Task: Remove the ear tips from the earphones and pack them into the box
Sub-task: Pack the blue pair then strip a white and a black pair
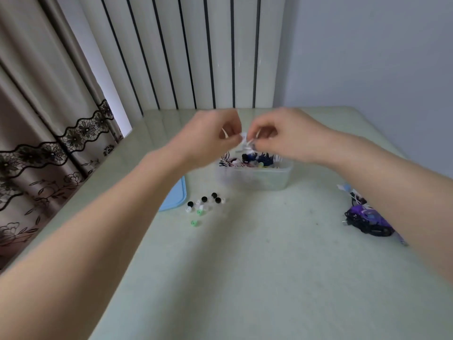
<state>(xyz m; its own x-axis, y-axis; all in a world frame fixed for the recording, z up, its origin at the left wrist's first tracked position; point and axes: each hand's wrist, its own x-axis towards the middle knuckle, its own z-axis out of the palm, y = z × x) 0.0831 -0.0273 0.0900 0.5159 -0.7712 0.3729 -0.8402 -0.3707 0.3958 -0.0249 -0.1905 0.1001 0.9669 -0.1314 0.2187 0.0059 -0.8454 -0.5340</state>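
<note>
Both hands, left hand (pixel 215 133) and right hand (pixel 277 136), pinch white earphones (pixel 245 141) above the box (pixel 255 176). Counter (pixel 245 266) carries the box at 12 o'clock, blue lid (pixel 175 197) at 10 o'clock, loose ear tips (pixel 204 203) at 11 o'clock, purple earphone bundle (pixel 367 218) at 2 o'clock.

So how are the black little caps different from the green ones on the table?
The black ear tips are dark, and four show; the green ear tips are pale green, and only two show. The black ones lie nearer the clear box; the green ones lie nearer the camera. Both lie loose on the table.
</note>
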